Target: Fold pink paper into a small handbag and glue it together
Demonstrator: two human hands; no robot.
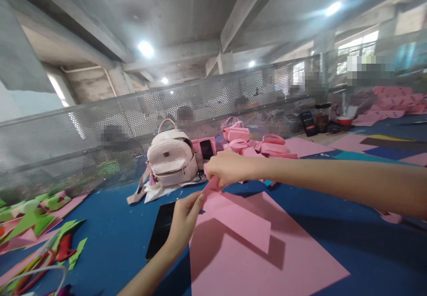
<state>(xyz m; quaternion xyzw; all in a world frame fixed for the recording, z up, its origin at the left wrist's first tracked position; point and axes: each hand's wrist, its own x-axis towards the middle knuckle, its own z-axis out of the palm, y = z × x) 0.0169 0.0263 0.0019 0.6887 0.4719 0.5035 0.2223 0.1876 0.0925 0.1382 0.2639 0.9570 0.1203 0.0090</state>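
Observation:
A strip of pink paper (245,218) is held up between my two hands, one end hanging free and casting a shadow. My left hand (187,213) pinches its left edge with thumb and fingers. Just above, my right hand (222,169) is closed on the same piece, where it looks folded or curled. Beneath lies a large pink sheet (267,265) flat on the blue table (320,233). A dark phone or tablet (161,227) lies beside my left wrist, partly covered by it.
A pale pink backpack (173,158) stands behind my hands, near a perforated metal screen (133,118). Several pink paper baskets (271,144) sit right of it. Green and pink paper pieces (36,220) and red-handled scissors (43,265) lie at left. A phone (308,123) and jar (322,118) stand back right.

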